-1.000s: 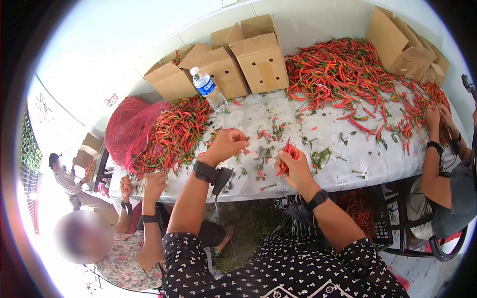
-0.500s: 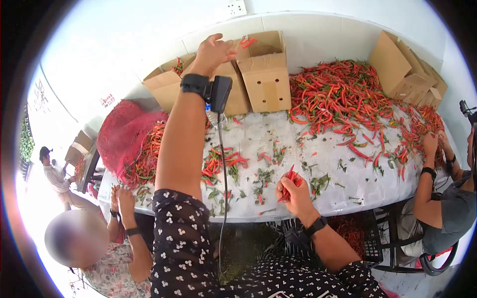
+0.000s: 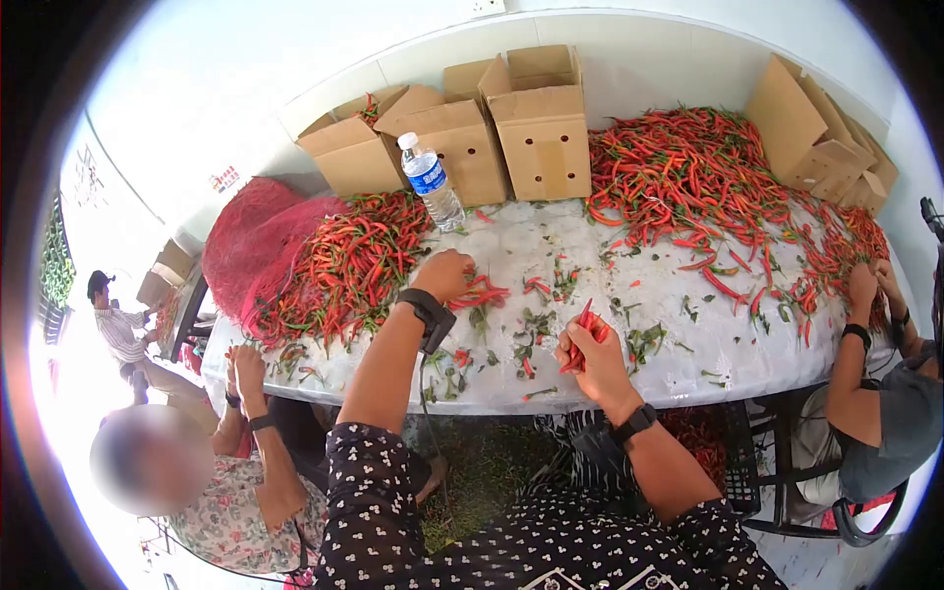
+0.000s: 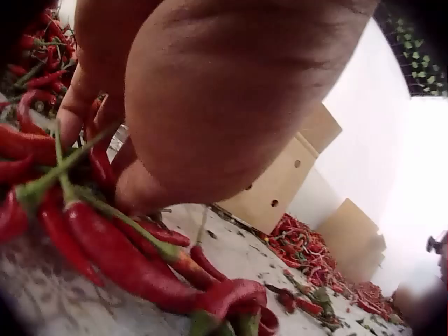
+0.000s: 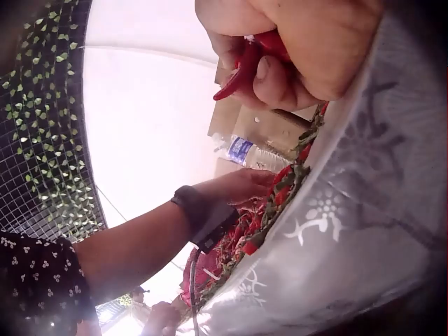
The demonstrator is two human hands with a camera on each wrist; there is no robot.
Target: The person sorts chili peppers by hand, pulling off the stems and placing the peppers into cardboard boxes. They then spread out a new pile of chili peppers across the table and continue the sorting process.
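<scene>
My left hand (image 3: 444,276) reaches down to a small cluster of red chili peppers (image 3: 486,294) on the table left of centre. In the left wrist view a red chili pepper (image 4: 102,168) shows between its thumb and fingers, with several green-stemmed chili peppers (image 4: 126,255) lying just in front. My right hand (image 3: 598,359) is raised over the table's front edge, its fingers curled round several red chili peppers (image 3: 587,317). One curved tip of the bunch (image 5: 241,73) pokes out of that fist in the right wrist view.
Cardboard boxes (image 3: 536,147) line the wall behind a water bottle (image 3: 433,185). Heaps of chili peppers lie left (image 3: 364,251) and right (image 3: 688,177), with a red mesh sack (image 3: 261,246) at far left. Green scraps (image 3: 536,329) litter the tabletop. People sit at both sides.
My left hand was raised by the boxes with red chili peppers at its fingertips half a second ago; it has come back down to the cluster. The right hand keeps its bunch.
</scene>
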